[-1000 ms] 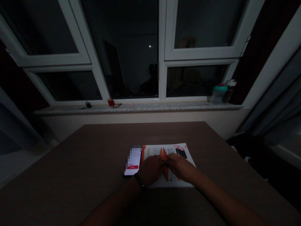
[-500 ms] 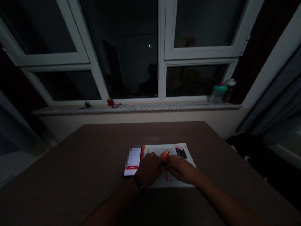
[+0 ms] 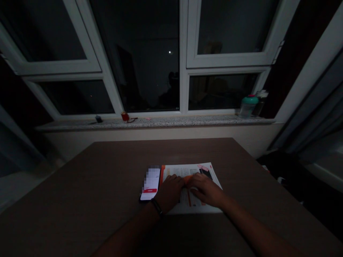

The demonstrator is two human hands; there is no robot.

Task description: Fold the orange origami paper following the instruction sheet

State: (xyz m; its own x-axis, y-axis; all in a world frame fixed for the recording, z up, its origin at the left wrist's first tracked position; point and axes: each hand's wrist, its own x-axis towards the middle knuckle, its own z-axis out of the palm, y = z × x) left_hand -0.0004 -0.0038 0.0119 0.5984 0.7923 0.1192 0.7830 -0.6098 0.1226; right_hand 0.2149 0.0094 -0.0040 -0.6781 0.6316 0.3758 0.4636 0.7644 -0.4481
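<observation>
A small piece of folded orange paper (image 3: 188,180) lies between my two hands, over a printed sheet (image 3: 193,209). My left hand (image 3: 170,191) is closed on the paper's left side, fingers bent. From the right, my right hand (image 3: 205,188) grips the same paper with curled fingers. Much of the paper is hidden under my fingers. Left of the sheet, close to my left hand, a phone (image 3: 150,184) lies with its screen lit. At the sheet's top right is a pink strip-like thing (image 3: 203,167), too dim to name.
The brown table (image 3: 107,185) reaches toward a granite windowsill (image 3: 166,122). On the sill stand a teal-lidded bottle (image 3: 248,106), a second clear bottle (image 3: 260,104), a small red jar (image 3: 125,116) and a small dark bottle (image 3: 98,119). Dark windows rise behind.
The orange paper's raised, pointed part with red and white no longer shows; the paper now sits lower and flatter. The fingers of my right hand have moved over its right side.
</observation>
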